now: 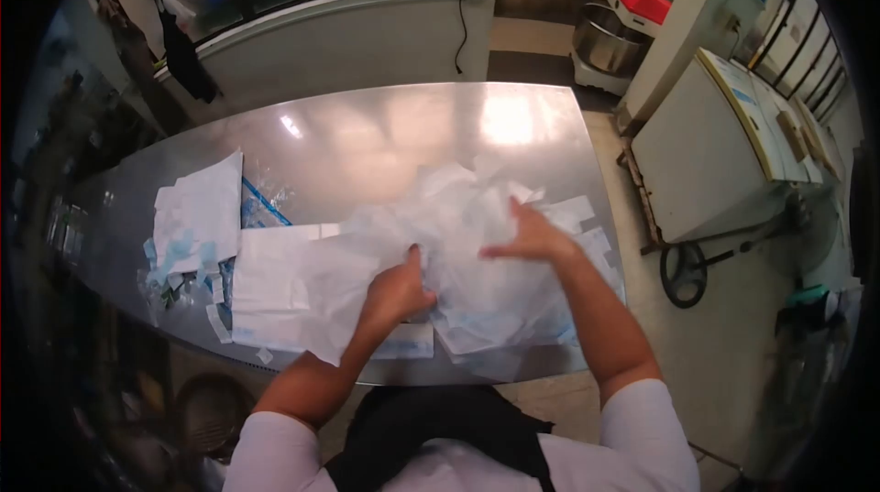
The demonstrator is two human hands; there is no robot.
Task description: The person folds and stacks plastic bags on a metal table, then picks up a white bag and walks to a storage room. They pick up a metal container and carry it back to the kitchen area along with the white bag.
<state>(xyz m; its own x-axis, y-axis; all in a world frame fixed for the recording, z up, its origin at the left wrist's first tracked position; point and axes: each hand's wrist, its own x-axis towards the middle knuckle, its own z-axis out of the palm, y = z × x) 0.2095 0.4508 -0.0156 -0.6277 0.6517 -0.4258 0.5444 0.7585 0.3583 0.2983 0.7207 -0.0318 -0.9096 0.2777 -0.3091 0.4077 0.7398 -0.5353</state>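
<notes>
A loose heap of thin, whitish, see-through sheets (458, 208), crumpled like plastic film or bags, covers the right half of the steel table (385, 144). My left hand (396, 288) is at the heap's near left side, thumb and fingers apart. Over the heap's right part, my right hand (533, 234) has its fingers spread, slightly blurred. A flat white stack (270, 286) lies left of my left hand, partly under the heap. Pale blue print shows among the lower sheets.
Another white stack (194, 213) with blue scraps lies at the table's left, beside clear film with a blue strip (266, 201). Beyond the table's right side stand a white chest (706, 153) and a black steering-wheel-like ring (683, 275). A mixer with a steel bowl (610, 41) stands behind.
</notes>
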